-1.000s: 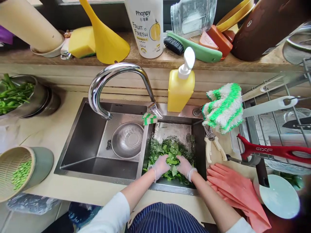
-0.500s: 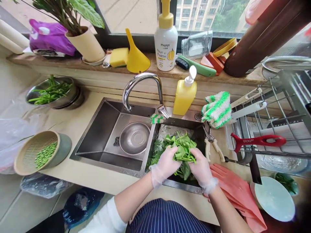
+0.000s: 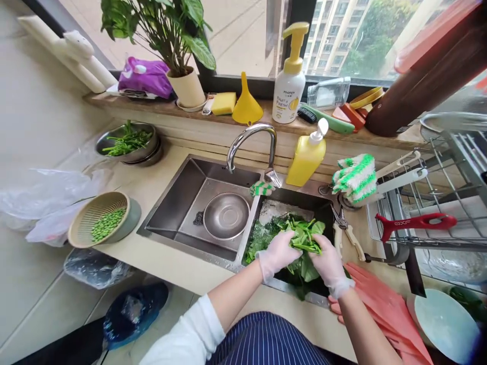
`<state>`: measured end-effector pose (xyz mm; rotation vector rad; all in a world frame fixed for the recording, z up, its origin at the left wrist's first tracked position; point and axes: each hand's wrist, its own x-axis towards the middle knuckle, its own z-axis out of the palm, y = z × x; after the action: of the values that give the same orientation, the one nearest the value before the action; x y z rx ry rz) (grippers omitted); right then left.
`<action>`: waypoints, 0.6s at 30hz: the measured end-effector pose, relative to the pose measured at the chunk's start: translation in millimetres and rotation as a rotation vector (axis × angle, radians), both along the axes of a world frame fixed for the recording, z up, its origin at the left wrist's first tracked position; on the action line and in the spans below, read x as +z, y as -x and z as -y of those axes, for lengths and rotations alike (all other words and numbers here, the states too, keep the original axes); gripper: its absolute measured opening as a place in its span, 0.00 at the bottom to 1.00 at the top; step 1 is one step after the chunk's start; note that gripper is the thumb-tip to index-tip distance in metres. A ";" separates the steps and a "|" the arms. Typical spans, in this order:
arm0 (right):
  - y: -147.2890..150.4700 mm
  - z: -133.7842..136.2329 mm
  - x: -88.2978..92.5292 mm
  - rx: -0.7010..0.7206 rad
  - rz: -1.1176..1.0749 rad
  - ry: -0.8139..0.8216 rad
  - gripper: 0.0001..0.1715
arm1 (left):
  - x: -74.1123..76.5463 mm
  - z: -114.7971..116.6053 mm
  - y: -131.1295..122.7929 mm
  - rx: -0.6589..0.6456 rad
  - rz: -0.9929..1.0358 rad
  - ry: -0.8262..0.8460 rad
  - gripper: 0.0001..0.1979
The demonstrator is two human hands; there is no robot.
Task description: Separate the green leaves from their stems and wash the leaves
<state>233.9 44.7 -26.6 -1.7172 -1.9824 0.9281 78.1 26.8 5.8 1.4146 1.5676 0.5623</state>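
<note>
Both my hands wear clear plastic gloves and hold one bunch of leafy greens (image 3: pixel 304 234) over the right sink basin. My left hand (image 3: pixel 280 252) grips the bunch from the left, its fingers curled round the stems. On the other side, my right hand (image 3: pixel 327 261) is closed on the same bunch. More greens (image 3: pixel 266 235) lie in water in the basin beneath. The left basin (image 3: pixel 171 197) holds a round metal strainer (image 3: pixel 227 215). A chrome faucet (image 3: pixel 253 129) arches over the sink, with a green-and-white cloth (image 3: pixel 262 188) at its base.
Pruning shears (image 3: pixel 346 233), pink rubber gloves (image 3: pixel 384 304) and a dish rack (image 3: pixel 437 192) are on the right. A yellow soap bottle (image 3: pixel 306 159) stands behind the sink. Left are a basket of green beans (image 3: pixel 131 223) and a metal bowl of cut greens (image 3: pixel 148 147).
The camera view has swung left, so the scene sits further right in the frame. Both hands still hold the greens over the right basin.
</note>
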 end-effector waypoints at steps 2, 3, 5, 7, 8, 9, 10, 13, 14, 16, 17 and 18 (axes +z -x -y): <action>4.5 4.1 10.1 0.011 -0.063 -0.075 0.20 | 13.2 2.0 9.6 -0.004 0.093 -0.050 0.12; 9.7 6.6 18.8 0.015 -0.096 -0.113 0.19 | 22.5 3.7 17.1 -0.001 0.124 -0.073 0.12; 28.2 12.3 41.8 0.024 -0.164 -0.192 0.18 | 44.5 8.2 37.4 -0.002 0.155 -0.129 0.14; 57.2 17.9 67.8 0.032 -0.233 -0.265 0.18 | 67.5 14.4 63.8 0.004 0.148 -0.192 0.15; 74.7 20.2 80.0 0.037 -0.273 -0.293 0.19 | 78.3 17.9 78.6 0.019 0.129 -0.217 0.16; 93.3 22.0 90.6 0.035 -0.309 -0.317 0.19 | 87.9 21.7 94.0 0.047 0.094 -0.226 0.17; 112.5 23.1 99.2 0.039 -0.337 -0.324 0.19 | 96.1 25.6 109.8 0.067 0.053 -0.215 0.17; 167.8 23.8 110.2 0.068 -0.415 -0.311 0.19 | 108.4 36.6 157.6 0.205 -0.083 -0.179 0.19; 184.4 23.4 108.9 0.084 -0.434 -0.284 0.19 | 107.7 39.7 173.2 0.259 -0.114 -0.165 0.21; 214.6 21.7 99.7 0.112 -0.444 -0.207 0.19 | 98.3 43.7 203.7 0.349 -0.141 -0.120 0.26; 228.4 19.8 91.7 0.127 -0.431 -0.159 0.20 | 89.5 43.9 218.5 0.379 -0.136 -0.086 0.28; 241.4 16.8 81.7 0.138 -0.410 -0.109 0.20 | 77.8 42.7 232.8 0.398 -0.120 -0.054 0.30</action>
<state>-7.5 27.9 55.1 -1.2258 -1.8506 1.0947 -154.7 -15.9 83.6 1.1970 1.9612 0.7688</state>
